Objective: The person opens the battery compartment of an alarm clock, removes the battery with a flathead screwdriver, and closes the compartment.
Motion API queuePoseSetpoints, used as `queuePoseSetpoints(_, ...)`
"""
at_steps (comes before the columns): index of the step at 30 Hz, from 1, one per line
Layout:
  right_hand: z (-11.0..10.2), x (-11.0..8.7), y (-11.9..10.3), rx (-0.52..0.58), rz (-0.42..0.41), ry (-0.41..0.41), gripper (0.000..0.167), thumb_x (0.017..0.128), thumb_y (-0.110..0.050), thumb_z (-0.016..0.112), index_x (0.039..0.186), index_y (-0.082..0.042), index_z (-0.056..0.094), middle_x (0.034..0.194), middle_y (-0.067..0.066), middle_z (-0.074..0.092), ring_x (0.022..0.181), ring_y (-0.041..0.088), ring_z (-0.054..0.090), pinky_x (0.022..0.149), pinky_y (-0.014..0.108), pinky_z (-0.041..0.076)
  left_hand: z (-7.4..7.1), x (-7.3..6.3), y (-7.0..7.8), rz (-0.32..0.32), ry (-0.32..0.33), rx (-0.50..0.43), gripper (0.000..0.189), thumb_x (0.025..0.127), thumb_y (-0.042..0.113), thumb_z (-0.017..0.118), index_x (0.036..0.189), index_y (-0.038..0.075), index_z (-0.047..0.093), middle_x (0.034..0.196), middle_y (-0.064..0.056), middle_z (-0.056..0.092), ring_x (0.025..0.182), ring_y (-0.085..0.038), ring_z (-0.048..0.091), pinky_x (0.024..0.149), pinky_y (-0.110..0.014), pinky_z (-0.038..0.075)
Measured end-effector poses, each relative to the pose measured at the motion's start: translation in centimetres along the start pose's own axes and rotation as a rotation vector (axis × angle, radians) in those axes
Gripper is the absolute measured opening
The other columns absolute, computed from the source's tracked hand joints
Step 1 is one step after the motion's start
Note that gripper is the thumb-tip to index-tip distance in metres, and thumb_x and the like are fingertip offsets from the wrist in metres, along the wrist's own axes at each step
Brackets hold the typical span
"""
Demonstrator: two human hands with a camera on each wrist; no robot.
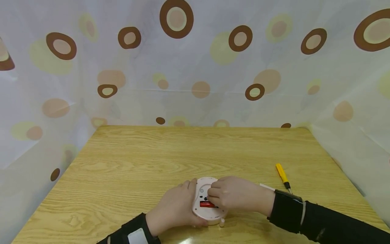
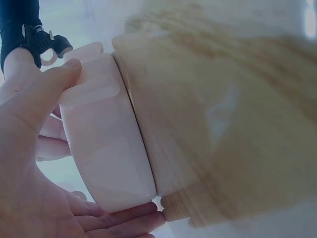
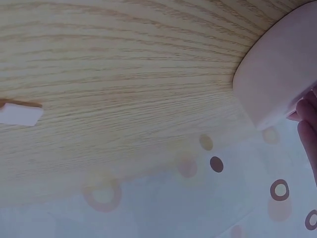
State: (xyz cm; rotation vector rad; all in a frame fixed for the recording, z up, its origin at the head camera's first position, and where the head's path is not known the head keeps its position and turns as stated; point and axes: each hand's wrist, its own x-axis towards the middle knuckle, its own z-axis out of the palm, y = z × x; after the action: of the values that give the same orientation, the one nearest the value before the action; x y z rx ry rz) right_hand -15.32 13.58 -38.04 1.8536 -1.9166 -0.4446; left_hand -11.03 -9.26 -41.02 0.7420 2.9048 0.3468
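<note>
A rounded pale pink device lies on the wooden table with its underside up, showing small speaker holes and a battery compartment. In it sits a red battery, its right end covered by fingers. My left hand grips the device's left side; the left wrist view has the thumb on one edge of the casing and fingers around the other. My right hand is over the compartment with bent fingers, right at the battery. I cannot tell whether it pinches the battery, since the fingertips are hidden.
A screwdriver with a yellow handle lies to the right, its shaft partly behind my right wrist. A small flat white piece lies near it. One short pale peg stands at the device's near edge. Patterned sheeting surrounds the table.
</note>
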Motion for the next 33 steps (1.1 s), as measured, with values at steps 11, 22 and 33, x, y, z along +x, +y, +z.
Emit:
queuePoseSetpoints(11,0.36,-0.20,-0.10,-0.029,-0.008,-0.029,0.019,0.091,-0.031,0.083,0.108,-0.023,0.080,0.096,-0.013,0.073,0.093,0.001,0.069,0.087,0.015,0.056,-0.07,0.00,0.15,-0.014,-0.017,-0.010,0.126,0.068,0.076,0.087,0.156,-0.004,0.044,0.131,-0.014,0.067,0.110,-0.021,0.069,0.087,-0.032,0.060)
queuePoseSetpoints(22,0.16,-0.30,0.07,-0.047,-0.019,-0.017,0.019,0.091,-0.032,0.081,0.106,-0.020,0.080,0.095,-0.011,0.073,0.086,0.003,0.065,0.082,0.015,0.056,-0.21,-0.08,0.15,0.009,0.017,0.000,0.123,0.069,0.072,0.088,0.154,-0.006,0.044,0.133,-0.017,0.067,0.114,-0.025,0.070,0.090,-0.035,0.061)
queuePoseSetpoints(33,0.09,-0.08,0.11,-0.005,-0.030,0.041,0.018,0.086,-0.023,0.086,0.103,-0.020,0.080,0.092,-0.012,0.071,0.086,0.000,0.067,0.081,0.013,0.055,-0.42,-0.22,0.23,0.015,0.005,-0.006,0.123,0.070,0.071,0.088,0.154,-0.007,0.044,0.130,-0.016,0.068,0.107,-0.023,0.070,0.085,-0.033,0.061)
